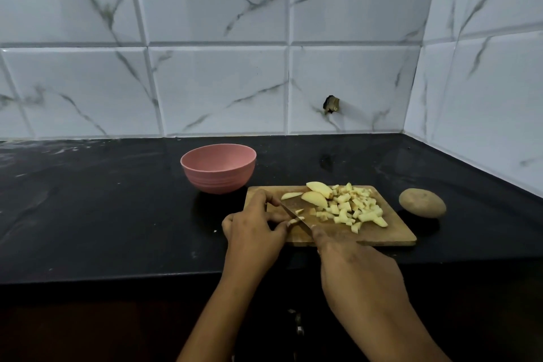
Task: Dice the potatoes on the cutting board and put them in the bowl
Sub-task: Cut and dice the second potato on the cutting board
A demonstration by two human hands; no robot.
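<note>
We see the left hand [255, 223] at the left end of the cutting board [382, 236], its fingertips curled down on a small potato piece [292, 222]. The right hand [352, 267] is wrapped round the handle of a knife [296, 217], whose blade lies slantwise across the board, just beside that piece. Right of the blade, a heap of diced potato [355, 209] covers the middle of the board, with two larger wedges [318, 189] at its far side. The board lies flat on the black worktop [102, 200]. A pink bowl [218, 169] stands upright just beyond the board's far left corner, and a whole unpeeled potato [422, 203] rests near the right edge. Behind is a marbled tile wall [217, 82].
</note>
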